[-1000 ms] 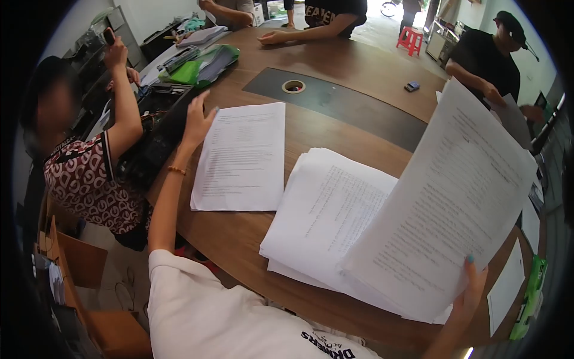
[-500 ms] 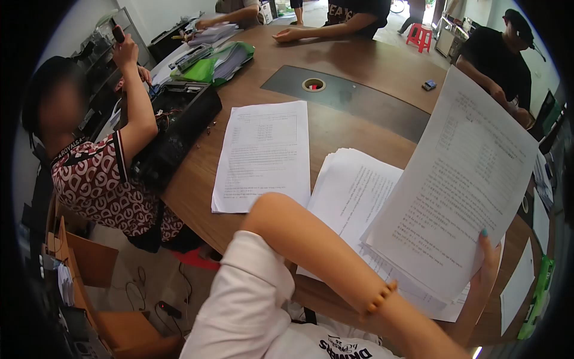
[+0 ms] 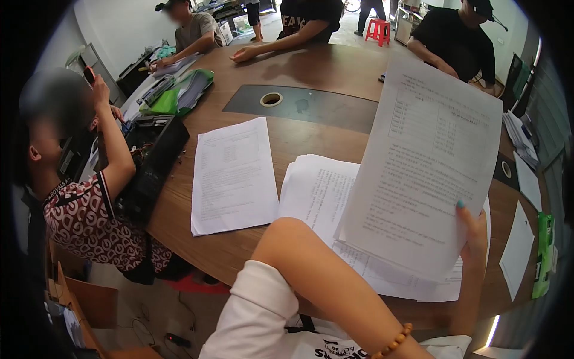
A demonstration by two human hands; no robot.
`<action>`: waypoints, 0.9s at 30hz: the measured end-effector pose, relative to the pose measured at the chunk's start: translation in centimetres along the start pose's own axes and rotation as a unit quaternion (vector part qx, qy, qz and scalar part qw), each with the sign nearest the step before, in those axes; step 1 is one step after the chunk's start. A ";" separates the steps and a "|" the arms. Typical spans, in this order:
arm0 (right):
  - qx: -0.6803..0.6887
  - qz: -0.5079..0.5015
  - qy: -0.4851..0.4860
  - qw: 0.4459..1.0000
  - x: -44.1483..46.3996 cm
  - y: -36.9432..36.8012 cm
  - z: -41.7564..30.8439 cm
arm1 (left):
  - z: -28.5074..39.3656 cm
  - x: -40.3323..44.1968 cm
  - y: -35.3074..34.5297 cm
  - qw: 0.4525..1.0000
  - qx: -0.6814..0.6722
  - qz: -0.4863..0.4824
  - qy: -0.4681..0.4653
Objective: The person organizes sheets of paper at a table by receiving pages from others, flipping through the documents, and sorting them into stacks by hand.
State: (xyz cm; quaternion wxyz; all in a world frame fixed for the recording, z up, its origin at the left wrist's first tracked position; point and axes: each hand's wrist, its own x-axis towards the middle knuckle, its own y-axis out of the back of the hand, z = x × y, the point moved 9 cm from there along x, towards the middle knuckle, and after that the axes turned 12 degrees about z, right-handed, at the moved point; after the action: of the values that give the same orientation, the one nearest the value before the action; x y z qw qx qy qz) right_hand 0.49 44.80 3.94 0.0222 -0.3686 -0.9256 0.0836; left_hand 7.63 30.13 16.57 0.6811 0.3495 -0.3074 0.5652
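The right hand [image 3: 474,236] grips papers [image 3: 421,173] at right, seemingly several sheets; left hand out of view, fingers' state I cannot tell.

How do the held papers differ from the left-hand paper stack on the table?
The held papers are gripped in the right hand; the left-hand stack has no hand on it. The held papers are raised and tilted, while the left-hand stack lies flat on the table. The held papers partly cover the middle pile in this view; the left-hand stack does not. Both are white with printed text.
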 end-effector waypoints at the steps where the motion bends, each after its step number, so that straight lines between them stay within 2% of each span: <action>1: 0.005 0.001 0.000 1.000 0.0 -0.1 -0.1 | 0.0 0.2 0.1 1.000 0.001 0.000 0.001; 7: 0.003 -0.009 -0.026 1.000 -0.1 0.2 -0.1 | 0.7 0.5 1.0 0.998 0.052 0.028 -0.015; 9: 0.011 0.047 0.010 0.999 -0.2 1.4 -0.7 | 1.9 -0.1 3.2 0.985 0.145 0.088 -0.039; 11: 0.024 0.020 0.027 0.999 -0.1 1.5 -1.1 | 4.5 -2.7 8.4 0.924 0.314 0.214 -0.039; 12: 0.041 0.012 0.041 0.998 -0.1 1.6 -1.5 | 5.4 -5.1 12.4 0.858 0.420 0.288 0.067; 13: 0.044 0.016 0.030 0.998 0.0 1.6 -1.6 | 6.9 -7.1 15.0 0.808 0.475 0.328 0.119; 14: 0.041 0.006 0.027 0.999 0.2 1.0 -1.8 | 8.4 -9.2 16.6 0.754 0.553 0.345 0.074; 15: 0.032 -0.009 0.013 0.999 0.2 0.4 -1.8 | 8.5 -11.9 18.7 0.710 0.537 0.410 0.201; 18: 0.009 -0.040 -0.002 0.999 0.3 -2.3 -1.8 | 6.2 -17.7 21.1 0.737 0.227 0.532 0.349; 20: -0.003 -0.053 -0.005 0.999 1.0 -4.1 -1.9 | 6.1 -18.2 21.2 0.733 0.234 0.518 0.374; 22: -0.108 -0.040 -0.014 0.993 2.1 -5.4 -1.0 | 5.5 -19.2 21.6 0.731 0.237 0.501 0.398; 24: -0.112 -0.038 -0.020 0.993 3.7 -6.6 -0.7 | 6.0 -20.1 24.1 0.718 0.264 0.541 0.349; 26: -0.116 -0.032 -0.023 0.992 5.4 -7.8 -0.8 | 5.8 -20.4 25.8 0.716 0.237 0.554 0.352; 27: -0.105 -0.068 -0.028 0.992 6.0 -9.1 -0.7 | 5.4 -21.0 26.7 0.695 0.244 0.560 0.379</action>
State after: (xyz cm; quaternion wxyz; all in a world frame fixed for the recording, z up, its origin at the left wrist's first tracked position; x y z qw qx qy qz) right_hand -9.95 42.48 6.10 -0.0370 -0.3023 -0.9525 -0.0052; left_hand -22.46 17.15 5.95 0.1876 0.0231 -0.0133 0.9819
